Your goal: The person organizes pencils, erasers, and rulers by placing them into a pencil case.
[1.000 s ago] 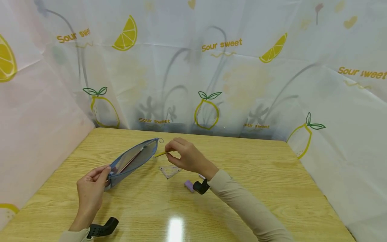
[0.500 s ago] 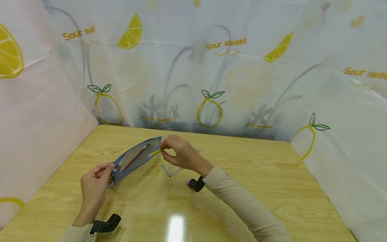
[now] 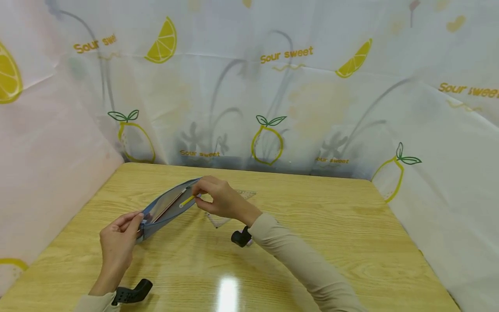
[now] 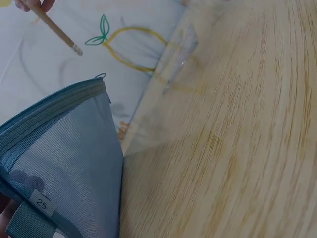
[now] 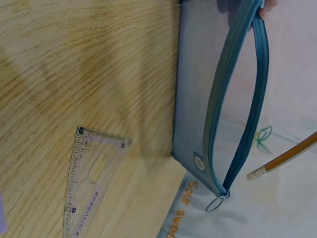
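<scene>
My left hand [image 3: 118, 242] grips the near end of a blue mesh pencil case [image 5: 198, 89], thumb at its zipped rim. The case stands on edge with its mouth unzipped. Inside it a slim reddish stick [image 3: 169, 204] leans lengthwise. My right hand [image 3: 220, 197] pinches a yellow pencil [image 5: 290, 153], whose white eraser end points down and left. In the head view this end overlaps the case's mouth; from the right wrist it shows just beyond the rim. A clear set square [image 5: 94, 173] lies right of the case, partly covered by my right hand in the head view.
A purple object [image 5: 2, 218] lies on the wooden table [image 3: 351, 242], mostly hidden behind the right wrist's black camera [image 3: 241, 237]. White lemon-print sheets [image 3: 218, 95] rise along the table's back and sides.
My right hand has moved left with the pencil, from right of the pencil case to over its mouth. My left hand keeps its grip on the case in about the same place.
</scene>
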`<state>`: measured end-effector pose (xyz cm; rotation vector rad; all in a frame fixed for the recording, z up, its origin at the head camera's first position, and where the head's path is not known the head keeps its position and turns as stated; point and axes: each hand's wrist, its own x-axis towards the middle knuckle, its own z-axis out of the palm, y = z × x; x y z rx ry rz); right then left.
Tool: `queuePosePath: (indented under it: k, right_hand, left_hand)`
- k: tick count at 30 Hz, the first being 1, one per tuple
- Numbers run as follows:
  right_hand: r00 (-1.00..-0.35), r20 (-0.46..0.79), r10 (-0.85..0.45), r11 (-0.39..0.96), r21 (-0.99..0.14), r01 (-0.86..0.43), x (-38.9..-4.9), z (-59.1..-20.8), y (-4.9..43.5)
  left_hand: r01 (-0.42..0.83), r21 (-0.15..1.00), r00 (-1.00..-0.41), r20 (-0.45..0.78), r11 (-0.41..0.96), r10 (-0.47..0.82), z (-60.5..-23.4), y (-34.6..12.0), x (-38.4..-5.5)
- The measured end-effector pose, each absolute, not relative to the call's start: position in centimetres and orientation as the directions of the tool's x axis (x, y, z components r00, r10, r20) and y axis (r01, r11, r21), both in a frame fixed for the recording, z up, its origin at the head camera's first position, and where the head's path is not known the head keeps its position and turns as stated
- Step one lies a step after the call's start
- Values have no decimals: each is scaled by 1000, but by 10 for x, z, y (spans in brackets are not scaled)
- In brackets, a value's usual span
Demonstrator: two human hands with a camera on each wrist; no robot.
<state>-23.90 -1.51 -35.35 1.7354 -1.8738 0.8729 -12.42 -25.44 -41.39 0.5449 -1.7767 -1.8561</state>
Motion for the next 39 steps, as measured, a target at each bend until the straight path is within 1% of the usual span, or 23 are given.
queuePosePath:
  k: [4,16,20,23,28,32,35,39]
  right_hand:
    - [-118,672,-731,14,-158,-987,-239,-356,-21]
    - [-129,630,-766,34,-161,-986,-244,-363,-31]
    - [-109,614,-781,20,-150,-989,-245,-366,-35]
    - [-91,617,-781,19,-122,-992,-245,-369,-38]
    - [-75,617,-783,31,-81,-996,-247,-373,-42]
    - [-59,617,-785,37,-49,-998,-247,-376,-44]
    - [-57,612,-789,46,-34,-998,-248,-379,-46]
    - [-66,599,-798,50,-44,-998,-247,-381,-48]
  left_hand:
    - [73,997,-789,63,7,-612,-414,-255,-123]
    - [89,995,-785,92,36,-613,-414,-252,-123]
    - [90,996,-783,88,28,-615,-414,-251,-122]
    - [93,996,-785,84,18,-613,-414,-251,-122]
    - [85,995,-785,97,48,-612,-415,-252,-121]
    - [92,995,-785,92,32,-613,-416,-252,-121]
    - [88,995,-786,92,37,-612,-416,-252,-121]
    - [84,995,-782,95,47,-616,-416,-252,-121]
